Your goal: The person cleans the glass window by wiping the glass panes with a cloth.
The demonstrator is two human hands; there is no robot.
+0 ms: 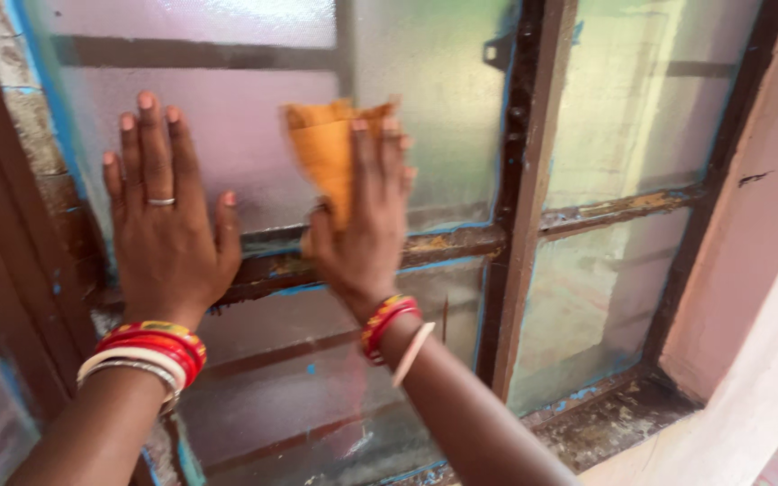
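Head view
Left hand: your left hand (166,229) lies flat on the frosted pane (245,135), fingers spread wide and holding nothing; it looks like a brace to steady the window leaf.
Right hand: your right hand (366,216) presses an orange cloth (324,148) against the same pane, fingers laid over the cloth to pin it to the glass. The blur suggests a wiping stroke.
Cloth position: upper part of the pane, just above the brown crossbar (425,245).
Frame: the upright bar (524,180) stands just right of the cloth, untouched.

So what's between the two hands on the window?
In the head view, only frosted glass and the brown crossbar lie between left hand and right hand.
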